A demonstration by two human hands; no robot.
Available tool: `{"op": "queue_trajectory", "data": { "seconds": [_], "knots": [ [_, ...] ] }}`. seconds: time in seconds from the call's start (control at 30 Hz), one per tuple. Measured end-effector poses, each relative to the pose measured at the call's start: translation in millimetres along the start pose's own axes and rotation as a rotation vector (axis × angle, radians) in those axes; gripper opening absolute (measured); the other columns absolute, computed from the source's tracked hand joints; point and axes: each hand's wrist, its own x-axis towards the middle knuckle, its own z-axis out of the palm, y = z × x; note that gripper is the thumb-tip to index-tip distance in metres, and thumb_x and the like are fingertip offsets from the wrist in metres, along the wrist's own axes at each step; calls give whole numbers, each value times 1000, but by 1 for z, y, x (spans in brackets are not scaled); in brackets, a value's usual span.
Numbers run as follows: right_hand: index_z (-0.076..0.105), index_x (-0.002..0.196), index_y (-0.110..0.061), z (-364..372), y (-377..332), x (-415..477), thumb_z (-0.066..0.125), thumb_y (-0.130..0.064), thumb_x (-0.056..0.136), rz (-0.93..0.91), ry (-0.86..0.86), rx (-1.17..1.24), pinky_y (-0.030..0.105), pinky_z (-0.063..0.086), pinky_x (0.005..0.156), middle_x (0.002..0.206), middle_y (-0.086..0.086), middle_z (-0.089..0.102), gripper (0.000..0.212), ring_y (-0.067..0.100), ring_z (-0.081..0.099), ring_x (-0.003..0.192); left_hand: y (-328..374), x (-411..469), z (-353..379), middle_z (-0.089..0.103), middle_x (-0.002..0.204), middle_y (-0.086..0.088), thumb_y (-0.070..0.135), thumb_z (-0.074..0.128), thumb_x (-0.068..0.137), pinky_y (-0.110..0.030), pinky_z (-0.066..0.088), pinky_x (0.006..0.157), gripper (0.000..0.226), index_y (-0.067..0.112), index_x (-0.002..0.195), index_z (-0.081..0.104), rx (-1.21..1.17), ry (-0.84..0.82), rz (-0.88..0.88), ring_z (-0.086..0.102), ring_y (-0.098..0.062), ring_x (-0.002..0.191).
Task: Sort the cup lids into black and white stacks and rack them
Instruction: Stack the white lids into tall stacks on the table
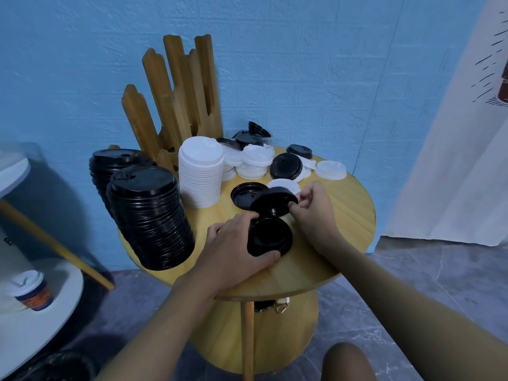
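My left hand [236,243] grips a short stack of black lids [270,236] resting on the round wooden table [343,215]. My right hand [310,207] pinches the edge of a single black lid [273,200], tilted just above that stack. An upturned black lid [243,194] and a white lid [283,185] lie behind it. Two tall black stacks [149,218] [115,163] stand at the left, with a white stack [199,171] beside them. Loose black and white lids [275,160] are scattered at the back. The wooden rack [176,94] rises behind the stacks.
A blue wall stands close behind the table. At the left, a white round table [41,312] carries a paper cup with a white lid [30,290]. A white curtain [453,160] hangs at the right. My knee [349,361] shows below, over a grey floor.
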Motion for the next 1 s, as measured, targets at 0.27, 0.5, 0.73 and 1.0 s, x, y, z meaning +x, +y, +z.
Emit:
{"op": "queue_trajectory", "data": {
  "seconds": [0.27,0.5,0.73,1.0],
  "knots": [
    [59,93,-17,-10,-3,-14,53,14,78,-198,-187,-142,8,40,72,97,-6,56,35,5,51,89,-1,1,-4,45,133,15,61,80,66,-38,28,105,112,47,143,1,-190,-32,-158,30,-26,135],
    [59,86,-16,-19,3,-23,39,13,70,-320,-395,-167,25,47,87,104,4,61,40,16,57,102,-2,0,-5,49,123,27,59,76,73,-36,22,112,72,59,131,34,-123,10,-9,39,-2,112],
    [66,90,-15,-18,-1,-22,59,-15,94,-218,-438,-129,23,47,85,103,-2,64,8,9,58,98,0,-2,-4,43,122,30,63,70,79,-32,23,112,62,46,133,47,-99,15,-19,30,7,105],
    [59,119,-22,-9,2,-13,52,-25,99,-185,-407,-244,10,41,78,110,-9,57,21,2,53,99,0,-20,-6,42,137,21,56,64,88,-29,42,102,63,29,141,45,-61,48,-52,47,-9,122]
  ]
}}
